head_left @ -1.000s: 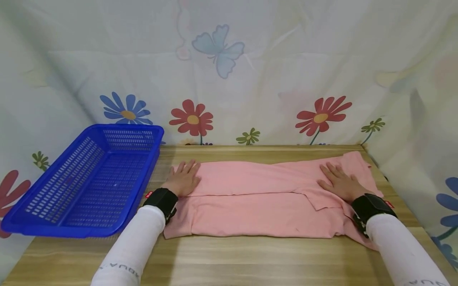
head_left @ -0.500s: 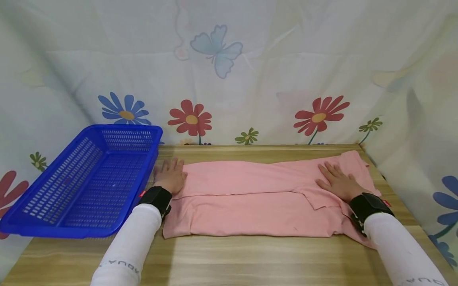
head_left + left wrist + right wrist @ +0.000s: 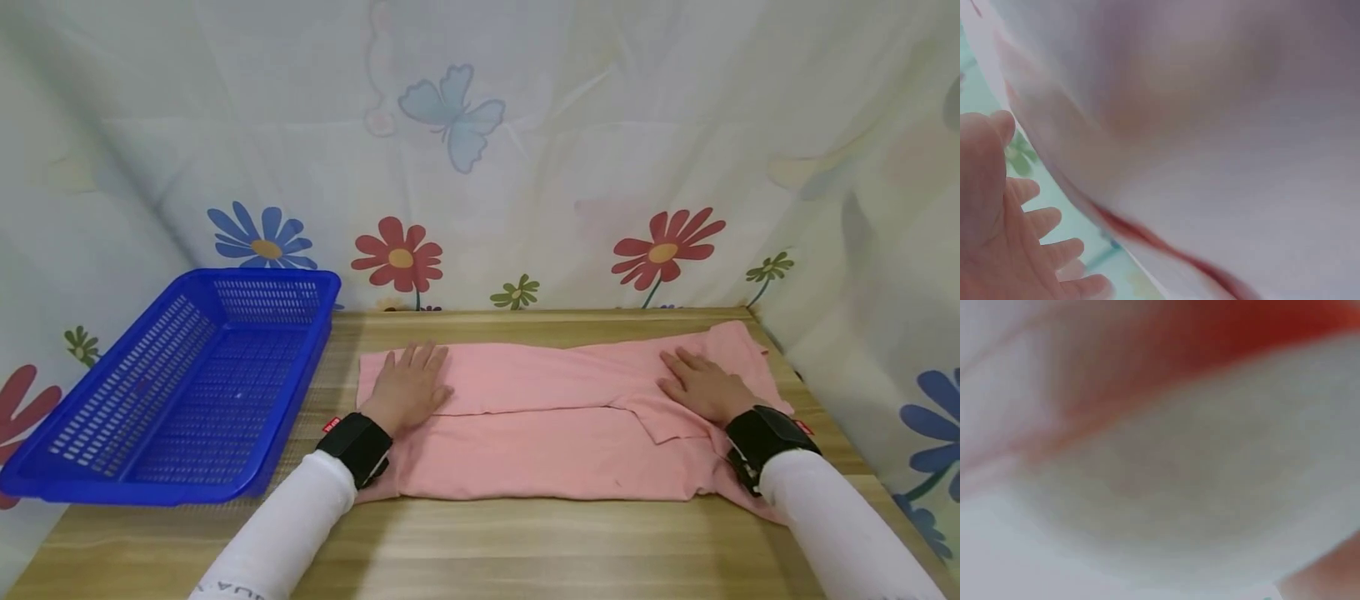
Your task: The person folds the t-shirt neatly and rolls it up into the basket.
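A pink garment [image 3: 517, 454], a shirt by its sleeve-like flap [image 3: 667, 421], lies folded lengthwise across the wooden table. On its left end my left hand [image 3: 408, 387] rests with straight, slightly spread fingers. My right hand [image 3: 705, 387] lies palm down on the right end, close to the flap. Neither hand grips the cloth. The left wrist view has my left hand [image 3: 1022, 231] at its left edge, fingers extended, beside a blurred pale surface. Blur fills most of the right wrist view, where only a bit of skin shows at the lower right corner.
To the left of the shirt stands a blue plastic basket [image 3: 300, 408] with slotted walls, its inside bare. Behind the table [image 3: 525, 550] hangs a white curtain [image 3: 562, 167] printed with flowers and a butterfly; it also closes off both sides.
My left hand first slid left to the shirt's left edge, then came back right, further onto the cloth. My right hand stays in place on the right end.
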Demonstrator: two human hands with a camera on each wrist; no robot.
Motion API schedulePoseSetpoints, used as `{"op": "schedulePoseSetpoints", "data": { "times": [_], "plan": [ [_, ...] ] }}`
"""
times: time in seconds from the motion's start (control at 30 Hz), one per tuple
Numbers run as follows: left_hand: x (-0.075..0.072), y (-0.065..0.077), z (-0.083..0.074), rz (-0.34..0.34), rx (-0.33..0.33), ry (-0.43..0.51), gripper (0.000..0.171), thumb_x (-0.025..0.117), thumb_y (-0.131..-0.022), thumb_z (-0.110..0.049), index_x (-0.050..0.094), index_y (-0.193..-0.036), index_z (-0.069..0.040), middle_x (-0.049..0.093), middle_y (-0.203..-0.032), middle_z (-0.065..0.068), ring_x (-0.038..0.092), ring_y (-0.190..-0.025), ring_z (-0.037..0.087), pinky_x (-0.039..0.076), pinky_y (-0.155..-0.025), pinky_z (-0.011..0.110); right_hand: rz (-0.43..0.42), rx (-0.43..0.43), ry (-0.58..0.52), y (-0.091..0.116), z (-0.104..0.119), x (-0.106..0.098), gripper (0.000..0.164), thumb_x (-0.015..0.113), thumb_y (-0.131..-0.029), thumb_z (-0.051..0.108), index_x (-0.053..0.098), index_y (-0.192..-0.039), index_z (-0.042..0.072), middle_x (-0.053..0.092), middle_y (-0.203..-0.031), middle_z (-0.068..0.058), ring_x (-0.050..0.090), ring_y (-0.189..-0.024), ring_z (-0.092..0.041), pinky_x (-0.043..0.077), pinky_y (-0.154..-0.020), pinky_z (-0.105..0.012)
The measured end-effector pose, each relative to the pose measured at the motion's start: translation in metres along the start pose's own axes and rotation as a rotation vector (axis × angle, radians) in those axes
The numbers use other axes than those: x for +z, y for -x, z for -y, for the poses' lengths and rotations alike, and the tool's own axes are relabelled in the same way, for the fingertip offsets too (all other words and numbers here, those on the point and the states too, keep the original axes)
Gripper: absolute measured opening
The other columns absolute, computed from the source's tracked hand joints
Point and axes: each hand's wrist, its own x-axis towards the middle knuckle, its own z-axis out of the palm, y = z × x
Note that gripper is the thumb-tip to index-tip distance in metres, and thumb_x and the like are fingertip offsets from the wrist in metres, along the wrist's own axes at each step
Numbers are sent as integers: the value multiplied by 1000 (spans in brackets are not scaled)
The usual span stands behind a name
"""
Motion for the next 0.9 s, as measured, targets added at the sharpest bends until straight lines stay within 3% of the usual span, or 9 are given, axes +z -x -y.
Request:
{"op": "schedulePoseSetpoints", "data": {
  "times": [0.2,0.33,0.53,0.73,0.9],
  "plan": [
    [-1,8,-29,81,122,64,69,39,-85,-52,16,-140,-16,13,-145,5,14,-131,28,16,-101,51,34,62,5,13,20,-9,68,28,-88,53,21,-137,6,18,-139,-25,20,-121,-48,19,-81,-70],
    [-1,14,-40,146,191,117,74,42,-83,-54,13,-140,-17,9,-146,4,10,-132,29,14,-100,52,54,33,-10,24,40,-15,67,32,-88,50,21,-137,5,20,-138,-27,25,-118,-50,24,-84,-66],
    [3,18,-39,207,183,84,81,42,-79,-61,12,-140,-19,5,-147,1,6,-133,26,13,-99,56,135,-4,-60,38,63,-14,74,42,-85,50,21,-136,1,17,-136,-32,21,-118,-53,20,-91,-61],
    [10,20,-36,177,211,93,81,37,-79,-64,9,-141,-19,2,-147,1,3,-133,26,10,-99,57,86,-39,-98,40,65,-4,75,47,-85,43,19,-134,-6,12,-136,-35,9,-123,-49,5,-96,-60],
    [14,21,-35,158,223,75,81,34,-80,-65,8,-141,-18,1,-147,2,2,-133,26,9,-99,57,54,-39,-64,37,63,3,75,45,-85,46,19,-135,-3,10,-137,-33,8,-122,-52,10,-92,-64]
  ]
}}
